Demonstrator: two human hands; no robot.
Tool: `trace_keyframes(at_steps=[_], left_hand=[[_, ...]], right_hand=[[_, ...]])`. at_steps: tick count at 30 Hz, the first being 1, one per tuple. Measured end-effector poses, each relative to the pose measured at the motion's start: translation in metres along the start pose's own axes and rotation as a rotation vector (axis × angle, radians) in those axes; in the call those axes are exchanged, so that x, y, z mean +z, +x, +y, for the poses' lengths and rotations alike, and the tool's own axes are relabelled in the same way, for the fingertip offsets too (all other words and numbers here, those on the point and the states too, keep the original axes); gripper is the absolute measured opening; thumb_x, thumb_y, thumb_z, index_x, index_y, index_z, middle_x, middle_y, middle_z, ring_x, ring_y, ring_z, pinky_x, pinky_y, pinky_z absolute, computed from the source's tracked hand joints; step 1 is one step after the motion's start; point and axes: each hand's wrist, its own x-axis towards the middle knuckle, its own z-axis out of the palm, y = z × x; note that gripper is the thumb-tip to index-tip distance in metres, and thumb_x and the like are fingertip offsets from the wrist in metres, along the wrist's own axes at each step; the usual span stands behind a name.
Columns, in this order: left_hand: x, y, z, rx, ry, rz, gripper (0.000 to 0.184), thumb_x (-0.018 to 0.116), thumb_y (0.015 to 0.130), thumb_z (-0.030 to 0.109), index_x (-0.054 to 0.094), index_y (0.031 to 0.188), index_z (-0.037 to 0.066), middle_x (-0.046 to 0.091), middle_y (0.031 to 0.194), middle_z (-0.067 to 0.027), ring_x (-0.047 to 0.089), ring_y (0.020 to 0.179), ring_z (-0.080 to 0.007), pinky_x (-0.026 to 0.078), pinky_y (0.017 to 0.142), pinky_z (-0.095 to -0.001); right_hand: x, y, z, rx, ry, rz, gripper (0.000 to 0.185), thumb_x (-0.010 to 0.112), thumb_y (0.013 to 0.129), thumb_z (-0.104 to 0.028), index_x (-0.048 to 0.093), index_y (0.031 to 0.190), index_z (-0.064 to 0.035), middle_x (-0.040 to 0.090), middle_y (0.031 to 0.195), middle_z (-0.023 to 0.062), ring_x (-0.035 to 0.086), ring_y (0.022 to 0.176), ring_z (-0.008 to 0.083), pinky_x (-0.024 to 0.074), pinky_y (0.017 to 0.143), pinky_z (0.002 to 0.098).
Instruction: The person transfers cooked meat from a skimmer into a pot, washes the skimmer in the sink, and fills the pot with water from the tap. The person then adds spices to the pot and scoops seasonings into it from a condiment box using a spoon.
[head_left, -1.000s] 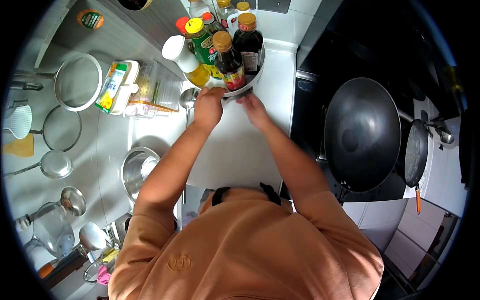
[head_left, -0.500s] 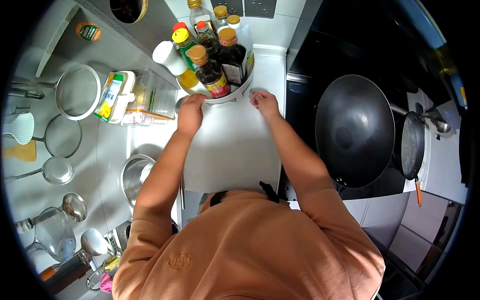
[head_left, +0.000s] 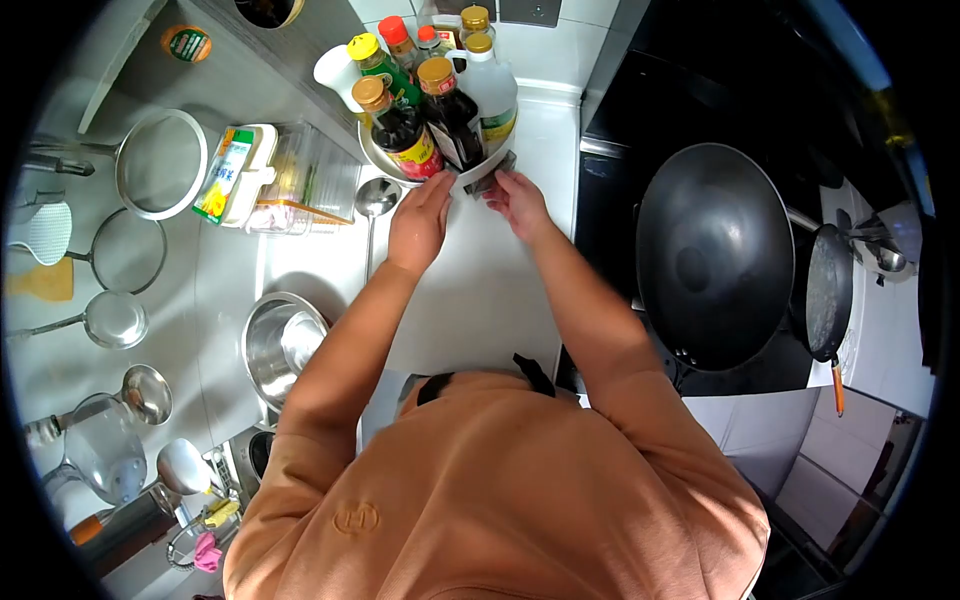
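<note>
A round white tray (head_left: 383, 167) holds several sauce bottles. A dark bottle with a red and yellow label (head_left: 413, 158) and another dark bottle (head_left: 459, 137) stand at its front, beside a clear jug-like bottle (head_left: 492, 95). My left hand (head_left: 420, 225) rests its outstretched fingers against the tray's front rim. My right hand (head_left: 518, 207) has its fingers bent around a small grey tab (head_left: 492, 177) at the rim's front right; the fingertips are partly hidden. A metal ladle (head_left: 377, 198) lies left of my left hand.
A metal bowl (head_left: 280, 350) and a clear plastic container (head_left: 315, 185) stand on the left. Strainers (head_left: 160, 165) and ladles hang at far left. To the right, a black wok (head_left: 715, 260) sits on the stove, with a flat pan (head_left: 828, 292) beyond it.
The bottles and tray have shifted slightly left, and the tray appears turned. My left hand has moved right along the rim, uncovering the ladle. My right hand has come to the grey tab.
</note>
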Motion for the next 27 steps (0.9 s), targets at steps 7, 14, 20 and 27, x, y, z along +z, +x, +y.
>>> trace_keyframes(at_steps=[7, 14, 20, 27], left_hand=[[0.012, 0.004, -0.006, -0.019, -0.007, 0.028, 0.027, 0.064, 0.08, 0.007, 0.064, 0.106, 0.006, 0.065, 0.105, -0.0113, 0.062, 0.093, -0.0298, 0.051, 0.081, -0.0367], [0.011, 0.002, -0.003, -0.03, -0.003, 0.043, 0.026, 0.064, 0.08, 0.007, 0.064, 0.106, 0.007, 0.065, 0.104, -0.0107, 0.062, 0.092, -0.0295, 0.051, 0.08, -0.0367], [0.009, 0.007, -0.004, -0.067, -0.02, 0.038, 0.02, 0.063, 0.081, 0.009, 0.066, 0.1, 0.006, 0.066, 0.099, -0.0111, 0.062, 0.088, -0.0299, 0.051, 0.078, -0.0372], [0.008, 0.022, -0.001, -0.146, 0.081, -0.026, 0.01, 0.062, 0.08, 0.01, 0.067, 0.088, 0.006, 0.066, 0.084, -0.0116, 0.062, 0.078, -0.0316, 0.051, 0.07, -0.0397]], right_hand=[[-0.02, -0.029, 0.009, -0.018, -0.051, 0.101, 0.015, 0.057, 0.092, -0.018, 0.049, 0.09, -0.0055, 0.061, 0.086, 0.0113, 0.065, 0.072, 0.0227, 0.0551, 0.066, 0.0341], [-0.025, -0.028, 0.014, -0.046, -0.054, 0.099, 0.014, 0.058, 0.091, -0.013, 0.048, 0.091, -0.0038, 0.061, 0.085, 0.0123, 0.065, 0.072, 0.0247, 0.0563, 0.068, 0.0351], [-0.013, -0.019, 0.006, -0.086, -0.072, 0.028, 0.01, 0.051, 0.094, -0.011, 0.049, 0.093, -0.0008, 0.063, 0.091, 0.0153, 0.067, 0.077, 0.0259, 0.0559, 0.068, 0.033], [-0.003, 0.009, -0.006, -0.086, -0.43, 0.019, 0.015, 0.047, 0.095, -0.011, 0.053, 0.096, 0.0028, 0.065, 0.088, 0.015, 0.067, 0.077, 0.0227, 0.0546, 0.067, 0.0326]])
